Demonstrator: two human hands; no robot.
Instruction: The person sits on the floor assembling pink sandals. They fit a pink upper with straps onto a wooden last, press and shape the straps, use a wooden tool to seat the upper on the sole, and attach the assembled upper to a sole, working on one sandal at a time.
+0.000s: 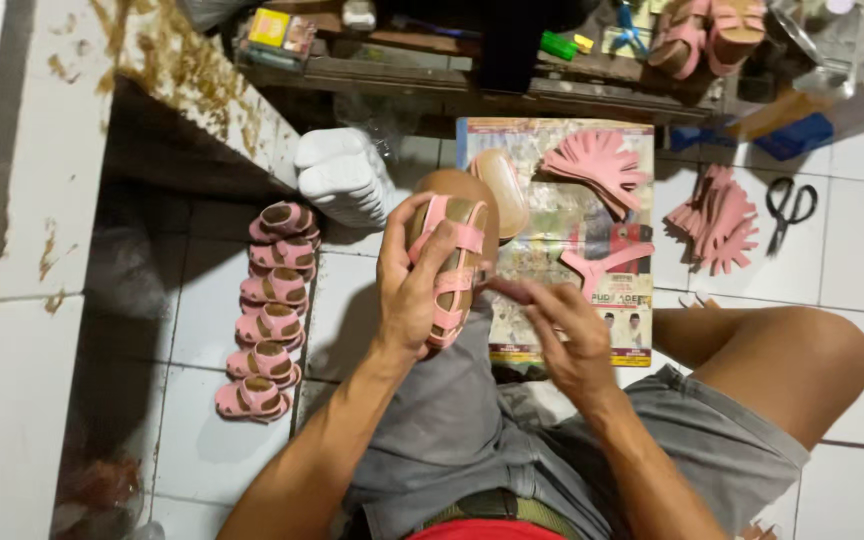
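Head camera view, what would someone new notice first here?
The pink sandal at the centre draws the eye: the left hand grips it over the person's knee while the right hand touches its strap from the side. On the tiled floor to the left lies a row of finished pink sandals. Further back, fans of pink cut strap pieces rest on a printed sheet, with black scissors to the right.

Counted on the floor and in hand

There were six finished pink sandals (pixel 270 310) in a row, one pink sandal (pixel 452 268) being held, one pair of scissors (pixel 790 208), two fanned heaps of pink straps (pixel 597 165) and two hands
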